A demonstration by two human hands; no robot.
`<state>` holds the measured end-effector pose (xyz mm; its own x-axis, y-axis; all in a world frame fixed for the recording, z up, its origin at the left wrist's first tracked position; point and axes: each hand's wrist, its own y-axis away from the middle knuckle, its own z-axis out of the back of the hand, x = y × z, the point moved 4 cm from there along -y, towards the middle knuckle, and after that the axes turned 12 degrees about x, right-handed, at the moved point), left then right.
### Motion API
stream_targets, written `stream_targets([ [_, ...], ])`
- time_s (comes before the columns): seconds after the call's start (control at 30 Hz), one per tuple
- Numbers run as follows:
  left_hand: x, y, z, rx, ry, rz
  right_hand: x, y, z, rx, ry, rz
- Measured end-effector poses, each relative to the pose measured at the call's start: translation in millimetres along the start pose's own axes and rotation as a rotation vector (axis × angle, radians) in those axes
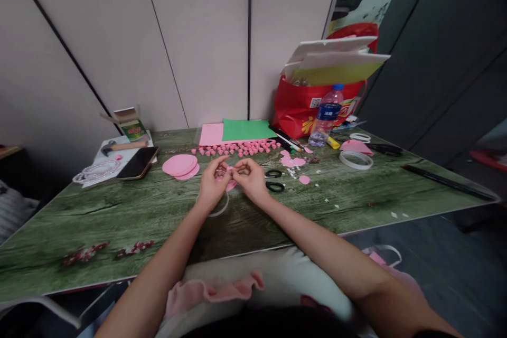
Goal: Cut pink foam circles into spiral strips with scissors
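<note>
My left hand (214, 182) and my right hand (251, 179) meet over the middle of the table, both with closed fingertips on a small pink paper piece (230, 169). More pink paper (231, 185) shows just below the fingers. Under my left wrist lies a tape roll (225, 206), partly hidden. Pink paper circles (180, 165) are stacked to the left. Behind the hands, many small pink rolled pieces (241, 149) form rows. Black-handled scissors (274, 186) rest right beside my right hand.
Pink and green sheets (249, 130) lie at the back. A water bottle (327, 116) stands before a red bag (295, 103). At right are a white tape roll (355, 160) and paper scraps (304, 180); at left, a phone (138, 162) and hammer (129, 145).
</note>
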<state>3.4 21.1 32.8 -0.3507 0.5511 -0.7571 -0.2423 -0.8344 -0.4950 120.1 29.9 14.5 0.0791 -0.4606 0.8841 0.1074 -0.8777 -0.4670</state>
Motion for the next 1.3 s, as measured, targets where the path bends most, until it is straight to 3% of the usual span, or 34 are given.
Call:
stream_targets([
  [0.33, -0.5, -0.6, -0.3, 0.003, 0.002, -0.006, 0.7, 0.1, 1.8, -0.008, 0.029, 0.0],
  [0.57, -0.4, -1.0, -0.7, 0.001, 0.186, 0.052, -4.0, -0.8, 0.5, -0.003, -0.005, -0.026],
  [0.77, 1.9, 0.5, 1.3, 0.002, 0.034, 0.078, 1.6, -0.6, 4.4, -0.02, 0.145, 0.034],
  [1.03, 0.5, 2.0, 4.1, -0.001, 0.092, 0.153, 2.4, -1.0, 6.2, -0.031, 0.182, 0.052],
  [1.2, 4.8, 1.3, 10.3, -0.054, 0.048, 0.163, 0.2, -5.0, 8.5, 0.095, 0.195, 0.06],
  [1.3, 10.0, 0.9, 17.5, -0.125, -0.004, 0.182, 3.1, -3.3, 1.8, 0.417, 0.338, 0.112],
])
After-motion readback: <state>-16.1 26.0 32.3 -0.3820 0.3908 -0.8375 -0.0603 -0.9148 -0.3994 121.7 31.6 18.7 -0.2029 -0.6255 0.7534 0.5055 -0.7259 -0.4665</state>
